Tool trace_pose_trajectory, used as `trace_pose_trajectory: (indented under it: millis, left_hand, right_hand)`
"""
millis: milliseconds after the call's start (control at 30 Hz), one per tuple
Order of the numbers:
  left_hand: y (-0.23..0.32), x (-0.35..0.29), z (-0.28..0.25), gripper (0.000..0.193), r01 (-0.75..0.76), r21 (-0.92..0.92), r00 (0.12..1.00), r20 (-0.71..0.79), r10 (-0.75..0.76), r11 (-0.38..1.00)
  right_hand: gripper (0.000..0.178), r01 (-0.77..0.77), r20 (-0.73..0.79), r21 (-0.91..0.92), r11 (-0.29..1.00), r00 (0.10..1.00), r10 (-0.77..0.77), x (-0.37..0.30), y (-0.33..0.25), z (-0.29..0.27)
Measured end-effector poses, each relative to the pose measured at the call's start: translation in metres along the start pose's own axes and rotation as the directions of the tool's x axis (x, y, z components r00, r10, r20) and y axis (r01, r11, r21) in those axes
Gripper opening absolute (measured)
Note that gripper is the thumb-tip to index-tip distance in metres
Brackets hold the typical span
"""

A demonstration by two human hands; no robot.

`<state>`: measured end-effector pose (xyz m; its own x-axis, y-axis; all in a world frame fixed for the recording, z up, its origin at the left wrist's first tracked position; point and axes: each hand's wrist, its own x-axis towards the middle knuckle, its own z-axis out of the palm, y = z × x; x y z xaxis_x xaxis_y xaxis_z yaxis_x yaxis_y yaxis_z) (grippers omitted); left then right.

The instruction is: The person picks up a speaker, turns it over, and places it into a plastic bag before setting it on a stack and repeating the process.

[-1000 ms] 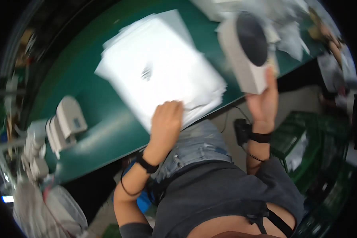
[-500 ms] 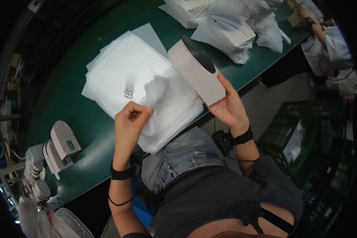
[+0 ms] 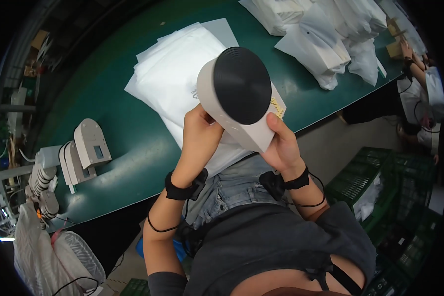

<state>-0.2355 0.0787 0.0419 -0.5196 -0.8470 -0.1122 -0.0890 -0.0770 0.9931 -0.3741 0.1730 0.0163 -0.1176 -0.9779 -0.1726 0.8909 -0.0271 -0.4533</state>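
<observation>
While my right hand [image 3: 285, 150] grips the beige-and-black device [image 3: 242, 86] by its lower end over the white plastic stack [image 3: 170, 74], my left hand [image 3: 201, 135] curls behind its side — whether closed, I cannot tell. Green tabletop [image 3: 135, 165] stretches leftward to beige units [image 3: 91, 144], its near edge beside my jeans [image 3: 232, 185].

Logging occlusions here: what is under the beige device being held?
Below the beige device, part of the white packaging stack shows. The rest is covered, as are some fingers of the left hand, so whatever they touch can't be told.
</observation>
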Motion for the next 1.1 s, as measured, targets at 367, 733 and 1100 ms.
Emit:
trace_pose_trajectory:
  millis: [367, 733, 1100]
  left_hand:
    - [-0.011, 0.007, -0.036, 0.027, 0.123, -0.743, 0.957, -0.086, -0.275, 0.658]
    - [0.011, 0.013, -0.012, 0.013, -0.185, -0.014, 0.968, -0.178, 0.179, 0.983]
    - [0.013, -0.017, -0.004, 0.004, -0.426, 0.235, 0.876, -0.135, 0.463, 0.874]
  right_hand:
    - [0.054, 0.191, -0.145, -0.484, 0.854, 0.945, -0.293, -0.005, -0.028, -0.035]
    - [0.047, -0.339, -0.034, 0.023, 0.941, 0.940, 0.339, -0.034, -0.037, -0.023]
    - [0.049, 0.104, -0.127, -0.430, 0.897, 0.976, -0.174, -0.018, -0.010, -0.044]
